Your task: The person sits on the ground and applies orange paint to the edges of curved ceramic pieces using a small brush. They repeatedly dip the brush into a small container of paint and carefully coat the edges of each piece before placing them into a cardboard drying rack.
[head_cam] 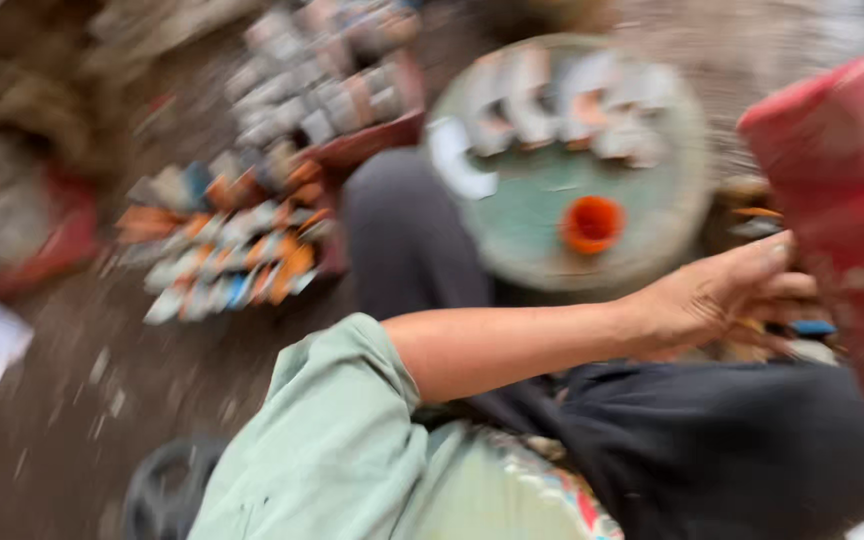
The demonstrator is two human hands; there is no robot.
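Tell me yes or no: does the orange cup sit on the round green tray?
Yes, the orange cup stands on the round green tray, near its front.

Head view badly motion-blurred. Left hand (722, 300) reaches to 3 o'clock, touching red container (842, 180). Round green tray (522, 215) with orange cup (592, 223) at 1 o'clock. Grip unclear.

Floor workshop: dirt ground (72, 400), stacked small packets (242, 240), round tray (652, 240).

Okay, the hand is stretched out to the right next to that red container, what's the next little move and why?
Probably close the fingers on the small pieces under the hand. It lies flat beside the red container, fingertips over small blue and orange bits, and no grip shows. The picture is blurred, so that is only a guess.
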